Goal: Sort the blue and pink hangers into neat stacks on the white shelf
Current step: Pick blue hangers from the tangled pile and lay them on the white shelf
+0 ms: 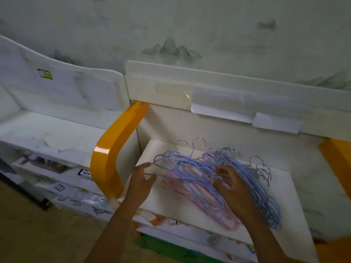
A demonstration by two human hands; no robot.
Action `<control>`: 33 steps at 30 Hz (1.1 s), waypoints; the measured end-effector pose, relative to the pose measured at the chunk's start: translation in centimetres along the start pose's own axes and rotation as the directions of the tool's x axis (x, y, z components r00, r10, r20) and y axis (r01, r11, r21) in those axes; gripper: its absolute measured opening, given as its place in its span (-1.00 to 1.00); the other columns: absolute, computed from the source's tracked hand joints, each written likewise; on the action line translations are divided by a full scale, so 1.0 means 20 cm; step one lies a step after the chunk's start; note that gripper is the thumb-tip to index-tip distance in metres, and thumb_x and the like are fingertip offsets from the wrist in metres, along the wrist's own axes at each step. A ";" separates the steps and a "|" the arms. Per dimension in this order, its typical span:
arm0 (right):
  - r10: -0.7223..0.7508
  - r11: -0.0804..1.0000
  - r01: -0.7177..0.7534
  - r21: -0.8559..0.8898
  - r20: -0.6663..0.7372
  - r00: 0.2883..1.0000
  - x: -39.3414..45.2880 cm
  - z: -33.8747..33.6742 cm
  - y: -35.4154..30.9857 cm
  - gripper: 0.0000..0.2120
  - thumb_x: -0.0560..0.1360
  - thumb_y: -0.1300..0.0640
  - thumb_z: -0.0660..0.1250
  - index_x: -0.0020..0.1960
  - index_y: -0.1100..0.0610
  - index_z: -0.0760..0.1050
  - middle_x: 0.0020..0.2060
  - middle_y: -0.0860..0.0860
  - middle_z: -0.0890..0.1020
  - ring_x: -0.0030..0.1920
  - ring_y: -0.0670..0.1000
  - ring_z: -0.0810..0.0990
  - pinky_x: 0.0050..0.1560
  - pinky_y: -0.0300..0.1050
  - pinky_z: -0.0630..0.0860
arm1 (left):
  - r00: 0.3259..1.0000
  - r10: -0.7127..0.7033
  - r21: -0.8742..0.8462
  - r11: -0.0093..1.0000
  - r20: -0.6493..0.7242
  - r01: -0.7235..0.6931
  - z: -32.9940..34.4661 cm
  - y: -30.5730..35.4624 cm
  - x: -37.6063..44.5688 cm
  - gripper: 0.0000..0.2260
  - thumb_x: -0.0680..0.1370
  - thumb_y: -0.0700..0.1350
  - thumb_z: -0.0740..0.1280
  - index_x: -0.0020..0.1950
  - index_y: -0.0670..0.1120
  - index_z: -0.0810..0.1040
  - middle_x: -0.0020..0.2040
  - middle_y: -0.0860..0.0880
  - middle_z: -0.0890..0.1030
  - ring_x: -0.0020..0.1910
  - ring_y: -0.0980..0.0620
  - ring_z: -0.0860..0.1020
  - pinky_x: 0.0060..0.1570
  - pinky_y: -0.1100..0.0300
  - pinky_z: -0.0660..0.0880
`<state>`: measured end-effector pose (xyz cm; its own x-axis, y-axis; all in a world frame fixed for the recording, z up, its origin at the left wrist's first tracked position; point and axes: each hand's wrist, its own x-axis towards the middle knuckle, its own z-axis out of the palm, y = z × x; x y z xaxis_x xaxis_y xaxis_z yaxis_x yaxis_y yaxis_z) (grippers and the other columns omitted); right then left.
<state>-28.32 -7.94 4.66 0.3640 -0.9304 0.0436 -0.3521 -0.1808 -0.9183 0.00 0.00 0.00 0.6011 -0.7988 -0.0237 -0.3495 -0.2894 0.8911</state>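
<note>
A tangled heap of blue hangers (pixel 193 168) and pink hangers (pixel 176 187) with metal hooks lies on the white shelf (pixel 288 202). The pink ones sit mostly under the blue ones. A tidier run of blue hangers (pixel 266 198) stretches down the right side of the heap. My left hand (pixel 141 180) hovers at the heap's left edge, fingers spread, its fingertips at the end of a blue hanger. My right hand (pixel 227 180) lies on the middle of the heap, fingers curled among the blue hangers; the frame does not show a firm grip.
An orange curved side panel (pixel 112 152) stands left of the shelf, and another orange part (pixel 338 154) at the right. A white back rail (pixel 228 92) with taped paper runs behind. Left, a second white shelf unit (pixel 49 133) holds small items below.
</note>
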 end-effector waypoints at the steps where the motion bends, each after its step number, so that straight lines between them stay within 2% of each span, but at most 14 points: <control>1: 0.011 1.000 -0.011 -0.003 -0.007 1.000 0.01 0.02 -0.01 -0.64 0.42 -0.19 0.45 0.18 -0.26 0.46 0.14 -0.28 0.57 0.19 -0.20 0.55 0.21 -0.05 0.53 | 1.000 -0.004 0.015 1.000 -0.029 0.004 -0.01 -0.04 0.04 -0.64 0.51 -0.21 0.43 0.30 -0.15 0.51 0.20 -0.05 0.46 0.18 -0.04 0.48 0.19 0.03 0.48; 5: 0.058 0.998 -0.059 -0.030 -0.028 0.998 0.05 0.08 -0.02 -0.60 0.38 -0.20 0.41 0.19 -0.24 0.46 0.15 -0.29 0.56 0.19 -0.20 0.54 0.23 -0.04 0.52 | 0.992 -0.129 0.028 0.991 -0.006 0.129 -0.02 -0.13 0.17 -0.60 0.53 -0.15 0.41 0.35 -0.18 0.48 0.24 -0.21 0.53 0.17 -0.19 0.56 0.13 0.00 0.51; 7: 0.064 0.996 -0.067 -0.054 -0.051 0.997 0.07 0.11 -0.02 -0.61 0.39 -0.22 0.41 0.19 -0.22 0.46 0.15 -0.28 0.56 0.20 -0.18 0.54 0.23 -0.03 0.52 | 0.981 -0.191 -0.036 0.981 0.018 0.192 -0.03 -0.15 0.21 -0.58 0.55 -0.18 0.39 0.39 -0.18 0.42 0.30 -0.19 0.52 0.21 -0.17 0.54 0.19 0.03 0.46; 11: 0.062 0.996 -0.066 -0.052 -0.078 0.995 0.08 0.15 -0.02 -0.64 0.42 -0.23 0.41 0.18 -0.22 0.47 0.15 -0.25 0.56 0.19 -0.16 0.54 0.19 -0.09 0.50 | 0.966 -0.259 -0.009 0.966 0.021 0.260 -0.06 -0.17 0.26 -0.61 0.58 -0.17 0.34 0.40 -0.13 0.41 0.27 -0.09 0.54 0.23 -0.10 0.52 0.09 0.16 0.42; 14: 0.071 0.996 -0.076 -0.048 -0.105 0.992 0.08 0.15 -0.03 -0.67 0.44 -0.09 0.42 0.18 -0.14 0.48 0.16 -0.19 0.58 0.18 -0.18 0.54 0.19 -0.13 0.49 | 0.970 -0.241 0.142 0.962 0.030 0.234 -0.06 -0.19 0.29 -0.58 0.59 -0.08 0.34 0.43 -0.15 0.41 0.35 -0.16 0.50 0.30 -0.16 0.48 0.19 0.06 0.42; 16: 0.066 0.996 -0.072 -0.046 -0.122 0.990 0.08 0.16 -0.04 -0.65 0.44 -0.14 0.41 0.19 -0.11 0.49 0.14 -0.17 0.59 0.14 -0.22 0.55 0.16 -0.20 0.50 | 0.952 -0.301 0.092 0.951 0.063 0.295 -0.06 -0.19 0.31 -0.57 0.60 -0.10 0.33 0.45 -0.15 0.38 0.35 -0.17 0.50 0.29 -0.17 0.49 0.25 0.01 0.46; 17: 0.060 0.997 -0.067 -0.048 -0.131 0.989 0.08 0.15 -0.04 -0.62 0.43 -0.20 0.41 0.19 -0.11 0.50 0.14 -0.16 0.59 0.13 -0.23 0.56 0.14 -0.22 0.51 | 0.939 -0.337 0.024 0.942 0.068 0.336 -0.06 -0.19 0.32 -0.58 0.60 -0.12 0.33 0.44 -0.16 0.39 0.32 -0.17 0.54 0.23 -0.17 0.54 0.21 -0.01 0.51; 18: 0.067 0.996 -0.074 -0.050 -0.143 0.987 0.08 0.15 -0.04 -0.61 0.42 -0.23 0.41 0.18 -0.11 0.50 0.13 -0.15 0.59 0.12 -0.22 0.57 0.13 -0.21 0.53 | 0.926 -0.373 -0.045 0.926 0.058 0.375 -0.07 -0.18 0.33 -0.61 0.60 -0.13 0.32 0.42 -0.18 0.42 0.24 -0.17 0.58 0.13 -0.16 0.59 0.08 0.00 0.57; 20: 0.080 0.995 -0.088 -0.049 -0.155 0.985 0.08 0.14 -0.05 -0.66 0.42 -0.15 0.43 0.16 -0.14 0.50 0.12 -0.15 0.60 0.14 -0.15 0.58 0.11 -0.14 0.55 | 0.907 -0.419 -0.164 0.892 0.049 0.421 -0.08 -0.15 0.32 -0.72 0.60 -0.15 0.31 0.28 -0.21 0.54 0.00 -0.15 0.64 -0.13 -0.08 0.62 -0.27 0.12 0.60; 21: 0.080 0.995 -0.089 -0.049 -0.158 0.984 0.09 0.13 -0.05 -0.69 0.44 -0.08 0.44 0.15 -0.15 0.49 0.11 -0.16 0.59 0.15 -0.13 0.58 0.09 -0.14 0.55 | 0.902 -0.427 -0.215 0.876 0.066 0.431 -0.10 -0.13 0.31 -0.78 0.61 -0.16 0.31 0.19 -0.23 0.59 -0.10 -0.13 0.63 -0.23 -0.06 0.60 -0.38 0.16 0.58; 23: 0.063 0.995 -0.076 -0.068 -0.176 0.982 0.09 0.11 -0.07 -0.72 0.48 0.04 0.45 0.14 -0.16 0.49 0.11 -0.17 0.60 0.15 -0.12 0.58 0.10 -0.13 0.54 | 0.896 -0.419 -0.321 0.837 0.145 0.443 -0.12 -0.08 0.30 -0.82 0.62 -0.17 0.28 0.06 -0.24 0.62 -0.21 -0.14 0.62 -0.34 -0.10 0.60 -0.45 0.16 0.57; 26: 0.041 0.995 -0.059 -0.080 -0.207 0.977 0.10 0.07 -0.11 -0.73 0.51 0.13 0.44 0.14 -0.11 0.50 0.09 -0.15 0.61 0.12 -0.15 0.58 0.12 -0.13 0.54 | 0.909 -0.328 -0.453 0.790 0.259 0.414 -0.18 0.00 0.30 -0.82 0.65 -0.18 0.23 0.00 -0.24 0.58 -0.29 -0.19 0.66 -0.42 -0.19 0.64 -0.46 0.14 0.58; 30: 0.000 0.996 -0.024 -0.087 -0.262 0.965 0.12 0.01 -0.18 -0.78 0.51 0.18 0.43 0.14 0.02 0.54 0.03 -0.09 0.64 -0.01 -0.22 0.61 -0.05 -0.42 0.51 | 0.938 -0.181 -0.522 0.792 0.294 0.316 -0.26 0.15 0.30 -0.82 0.66 -0.20 0.20 -0.03 -0.23 0.55 -0.31 -0.14 0.68 -0.45 -0.15 0.65 -0.46 0.16 0.59; 33: -0.007 0.995 -0.020 -0.093 -0.282 0.959 0.12 -0.03 -0.19 -0.81 0.52 0.19 0.43 0.08 -0.01 0.55 -0.01 -0.09 0.65 -0.07 -0.24 0.61 -0.09 -0.46 0.49 | 0.964 -0.106 -0.548 0.805 0.245 0.228 -0.28 0.21 0.28 -0.81 0.66 -0.20 0.18 0.02 -0.26 0.54 -0.23 -0.19 0.67 -0.45 -0.13 0.64 -0.48 0.18 0.57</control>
<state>-26.64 -9.71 8.46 0.1089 -0.9812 0.1593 -0.4380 -0.1912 -0.8784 5.88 -2.79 6.22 0.4402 -0.8683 -0.2287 0.2492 -0.1265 0.9601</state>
